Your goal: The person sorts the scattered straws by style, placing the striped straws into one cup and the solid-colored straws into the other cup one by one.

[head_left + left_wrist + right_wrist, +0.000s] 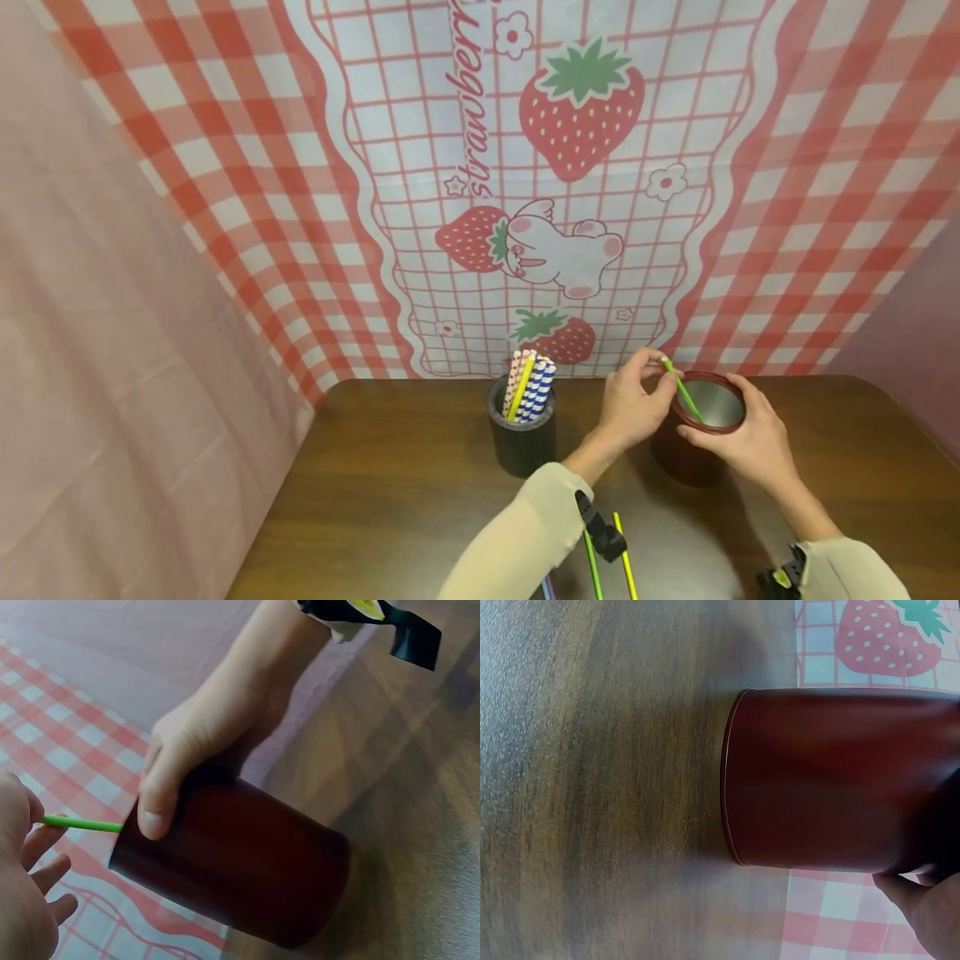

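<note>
A slim green straw (pixel 684 393) is pinched near its top between the thumb and fingers of my left hand (pixel 636 405). Its lower end reaches inside a dark red canister (pixel 688 462) that stands upright on the table with its mouth uncovered. My right hand (pixel 756 440) grips the canister around its upper part, thumb on the near side and fingers on the far side. In the left wrist view the green straw (pixel 82 823) runs into the canister (pixel 247 862). The right wrist view shows mainly the canister's side (pixel 832 780).
A black cup (pixel 523 448) with striped straws (pixel 537 392) and a yellow straw (pixel 521 388) stands left of the canister. Loose green (pixel 592 568), yellow (pixel 625 557) and purple-blue straws lie near the front of the wooden table (pixel 375 500). A strawberry-print cloth (pixel 420 167) hangs behind.
</note>
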Demonstrator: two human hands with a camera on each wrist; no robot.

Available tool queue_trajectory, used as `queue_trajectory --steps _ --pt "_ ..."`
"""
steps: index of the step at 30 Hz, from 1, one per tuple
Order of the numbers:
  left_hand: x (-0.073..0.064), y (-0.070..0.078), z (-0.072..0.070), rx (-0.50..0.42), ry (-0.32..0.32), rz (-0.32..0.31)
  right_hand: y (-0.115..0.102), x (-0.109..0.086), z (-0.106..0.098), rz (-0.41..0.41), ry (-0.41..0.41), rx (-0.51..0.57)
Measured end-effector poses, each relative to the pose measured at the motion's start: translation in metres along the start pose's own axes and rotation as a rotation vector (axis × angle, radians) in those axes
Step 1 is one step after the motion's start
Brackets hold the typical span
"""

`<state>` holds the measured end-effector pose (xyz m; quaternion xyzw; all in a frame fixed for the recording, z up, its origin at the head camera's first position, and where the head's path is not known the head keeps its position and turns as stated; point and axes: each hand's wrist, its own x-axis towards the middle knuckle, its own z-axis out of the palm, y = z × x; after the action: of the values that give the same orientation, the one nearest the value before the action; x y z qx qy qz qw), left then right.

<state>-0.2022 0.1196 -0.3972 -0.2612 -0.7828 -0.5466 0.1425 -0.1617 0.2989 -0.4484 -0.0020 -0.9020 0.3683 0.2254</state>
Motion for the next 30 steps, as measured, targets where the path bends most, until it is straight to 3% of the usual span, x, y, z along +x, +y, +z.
queue_trajectory --steps 6,15,21,25,30 --pt "-0.007 -0.009 0.001 0.071 -0.007 -0.009 -0.003 0.0 0.004 -0.009 -0.006 0.004" --pt "-0.018 -0.019 0.003 0.09 -0.013 -0.01 -0.003 -0.004 0.009 -0.011 -0.016 0.014" --pt "-0.023 -0.021 -0.001 0.096 0.021 0.0 -0.003 -0.004 0.009 -0.017 -0.016 0.021" --pt "-0.027 -0.021 -0.01 0.024 0.023 -0.018 -0.002 -0.003 0.005 -0.013 -0.008 0.022" --pt "-0.035 -0.024 -0.019 -0.181 0.0 -0.145 0.0 0.0 -0.001 0.002 0.0 0.013"
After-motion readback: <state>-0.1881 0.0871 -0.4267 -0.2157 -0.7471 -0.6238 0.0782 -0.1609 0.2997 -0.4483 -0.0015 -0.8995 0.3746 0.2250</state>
